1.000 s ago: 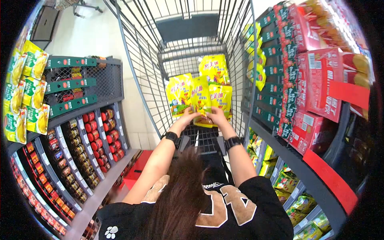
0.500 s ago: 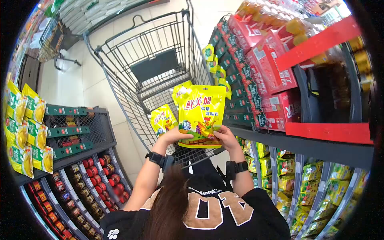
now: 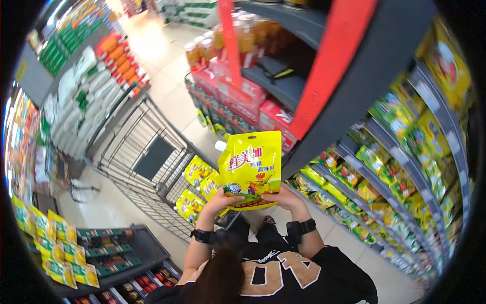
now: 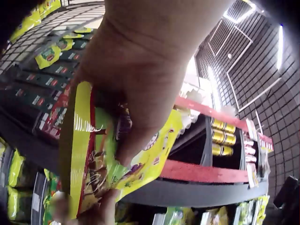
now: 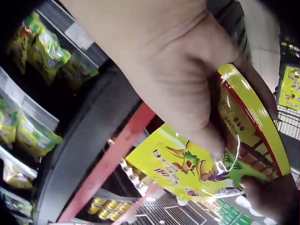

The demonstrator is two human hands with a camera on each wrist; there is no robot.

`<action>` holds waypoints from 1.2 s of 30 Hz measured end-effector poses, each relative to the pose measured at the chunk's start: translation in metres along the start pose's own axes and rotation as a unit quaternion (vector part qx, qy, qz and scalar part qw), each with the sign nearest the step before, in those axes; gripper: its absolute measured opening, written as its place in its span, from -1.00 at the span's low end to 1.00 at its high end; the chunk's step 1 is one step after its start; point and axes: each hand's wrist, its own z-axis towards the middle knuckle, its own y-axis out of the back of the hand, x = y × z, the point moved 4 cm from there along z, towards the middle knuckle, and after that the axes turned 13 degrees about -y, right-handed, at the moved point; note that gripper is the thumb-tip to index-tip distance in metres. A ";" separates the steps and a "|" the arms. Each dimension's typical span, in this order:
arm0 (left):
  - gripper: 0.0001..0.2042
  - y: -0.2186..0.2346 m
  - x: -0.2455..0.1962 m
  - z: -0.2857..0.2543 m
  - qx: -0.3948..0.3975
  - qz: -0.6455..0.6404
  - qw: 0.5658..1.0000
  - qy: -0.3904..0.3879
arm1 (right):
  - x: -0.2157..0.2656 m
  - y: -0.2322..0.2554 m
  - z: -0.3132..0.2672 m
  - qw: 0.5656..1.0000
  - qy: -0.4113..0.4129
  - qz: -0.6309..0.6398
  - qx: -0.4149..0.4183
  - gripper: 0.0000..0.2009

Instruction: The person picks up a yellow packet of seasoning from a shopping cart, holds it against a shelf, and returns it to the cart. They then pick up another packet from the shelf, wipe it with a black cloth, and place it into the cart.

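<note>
A yellow stand-up seasoning pouch [image 3: 253, 167] with a white corner spout is held upright in front of the body by both hands. My left hand [image 3: 220, 201] grips its lower left corner, the thumb pressed on the printed front. At the lower right corner, my right hand [image 3: 289, 197] pinches it the same way, thumb in front and fingers behind. Both wrist views show the pouch's bottom fold between the hands. Similar yellow pouches [image 3: 190, 203] lie in the shopping cart [image 3: 157, 206], left of the held one.
Grey shelves [image 3: 377, 139] with many yellow-green packets rise on the right. Red boxes [image 3: 276, 119] and bottles stand ahead, behind a red strip [image 3: 334, 66]. A low rack [image 3: 114, 248] with hanging yellow bags is at lower left. Stacked white sacks [image 3: 83, 104] stand farther back.
Both hands have raised the pouch from among those in the cart and brought it closer to the body. The view has turned right, so the cart now sits to the left of the pouch.
</note>
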 end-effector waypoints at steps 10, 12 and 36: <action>-0.69 -0.112 0.049 0.047 0.052 0.030 0.997 -0.050 | -0.042 0.096 -0.095 0.981 0.065 0.029 -0.180 -0.63; -0.73 -0.116 0.051 0.049 0.043 0.021 0.998 -0.048 | -0.045 0.106 -0.100 0.976 0.079 0.018 -0.200 -0.63; -0.76 -0.061 0.003 0.145 -0.076 -0.037 0.972 -0.221 | 0.030 0.071 -0.017 0.952 0.128 0.068 -0.270 -0.66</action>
